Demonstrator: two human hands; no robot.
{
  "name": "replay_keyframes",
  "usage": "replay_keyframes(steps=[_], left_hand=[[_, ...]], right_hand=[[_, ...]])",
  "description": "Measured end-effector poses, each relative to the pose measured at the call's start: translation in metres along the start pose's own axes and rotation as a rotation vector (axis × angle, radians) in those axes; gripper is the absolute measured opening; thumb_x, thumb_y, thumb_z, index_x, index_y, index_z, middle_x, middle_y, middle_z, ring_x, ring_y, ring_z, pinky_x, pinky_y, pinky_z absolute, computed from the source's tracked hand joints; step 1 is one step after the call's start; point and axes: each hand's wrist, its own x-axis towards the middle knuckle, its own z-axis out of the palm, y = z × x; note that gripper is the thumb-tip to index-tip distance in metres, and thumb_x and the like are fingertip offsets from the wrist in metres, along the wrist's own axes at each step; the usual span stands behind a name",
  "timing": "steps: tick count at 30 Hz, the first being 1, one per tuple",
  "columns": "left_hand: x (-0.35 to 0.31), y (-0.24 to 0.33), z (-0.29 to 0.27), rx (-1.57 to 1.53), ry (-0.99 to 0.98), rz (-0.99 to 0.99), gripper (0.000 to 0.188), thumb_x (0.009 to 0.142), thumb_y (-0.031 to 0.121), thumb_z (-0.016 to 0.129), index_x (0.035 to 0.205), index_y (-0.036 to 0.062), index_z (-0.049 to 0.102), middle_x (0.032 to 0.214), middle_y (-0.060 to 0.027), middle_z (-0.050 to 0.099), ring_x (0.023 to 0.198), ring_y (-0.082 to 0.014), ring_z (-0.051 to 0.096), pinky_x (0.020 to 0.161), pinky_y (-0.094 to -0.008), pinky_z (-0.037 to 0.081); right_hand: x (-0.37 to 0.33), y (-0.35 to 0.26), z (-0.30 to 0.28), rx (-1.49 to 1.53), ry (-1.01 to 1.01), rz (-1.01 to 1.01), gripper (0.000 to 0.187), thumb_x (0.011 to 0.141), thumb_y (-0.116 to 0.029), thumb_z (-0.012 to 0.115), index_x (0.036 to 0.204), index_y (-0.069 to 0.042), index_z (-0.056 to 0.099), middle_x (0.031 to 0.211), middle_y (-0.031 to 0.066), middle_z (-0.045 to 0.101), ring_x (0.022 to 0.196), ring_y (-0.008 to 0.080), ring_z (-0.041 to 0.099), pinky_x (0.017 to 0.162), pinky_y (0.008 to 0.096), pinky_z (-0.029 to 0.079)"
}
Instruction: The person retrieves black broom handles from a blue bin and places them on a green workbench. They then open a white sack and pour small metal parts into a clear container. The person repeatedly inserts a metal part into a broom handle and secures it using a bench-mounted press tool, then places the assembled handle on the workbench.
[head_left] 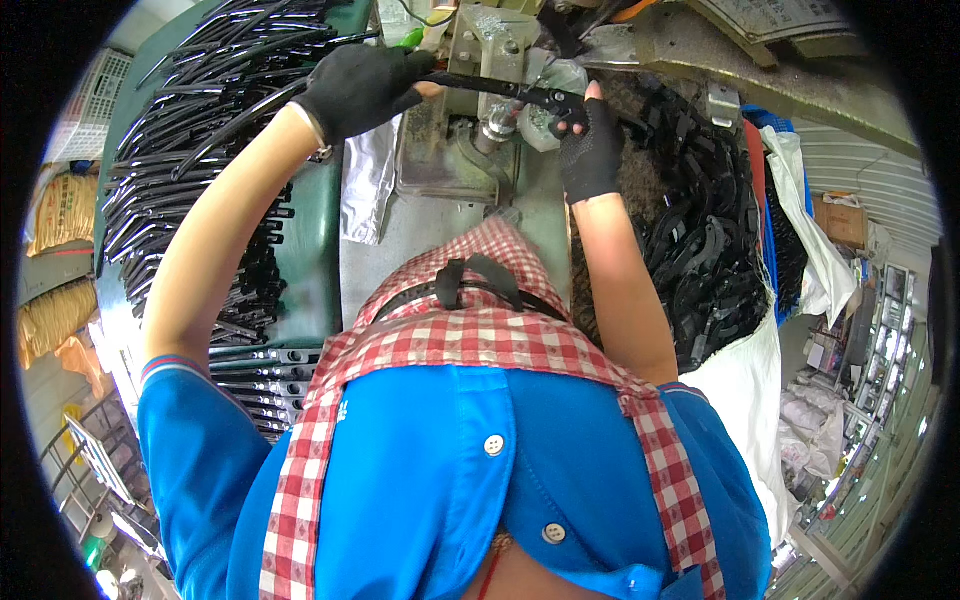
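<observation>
- While both gloved hands work at twelve o'clock, the left hand is closed around one end of a long black strip, and the right hand pinches its other end with fingers shut.
- The strip lies across the small metal press, directly ahead of the person.
- At three o'clock a white sack stands open, filled with black curved parts.
- At nine o'clock more black strips lie piled loose on the green bench.
- A silver foil bag lies beside the press.
- Beyond, at three o'clock, shelves and a cardboard box crowd the workshop.
</observation>
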Motion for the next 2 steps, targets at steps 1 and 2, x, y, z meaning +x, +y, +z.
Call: replay_keyframes(steps=[1, 2], left_hand=[[0.0013, 0.0011, 0.0015, -0.023, 0.127, 0.071, 0.037, 0.091, 0.047, 0.050, 0.102, 0.0137, 0.060, 0.075, -0.0127, 0.063, 0.067, -0.0320, 0.063, 0.060, -0.0424, 0.050], [0.0020, 0.0001, 0.0064, 0.021, 0.040, 0.069, 0.035, 0.090, 0.045, 0.053, 0.105, 0.0136, 0.059, 0.076, -0.0143, 0.063, 0.071, -0.0323, 0.063, 0.062, -0.0404, 0.050]], right_hand=[[0.0022, 0.0020, -0.0039, 0.058, -0.080, -0.006, 0.025, 0.087, -0.028, 0.066, 0.075, -0.010, 0.054, 0.061, -0.0017, 0.044, 0.056, 0.0077, 0.044, 0.054, 0.0255, 0.042], [0.0036, 0.0027, -0.0079, 0.116, -0.159, -0.012, 0.026, 0.086, -0.030, 0.067, 0.075, -0.010, 0.054, 0.062, -0.0011, 0.047, 0.057, 0.0074, 0.046, 0.055, 0.0255, 0.044]])
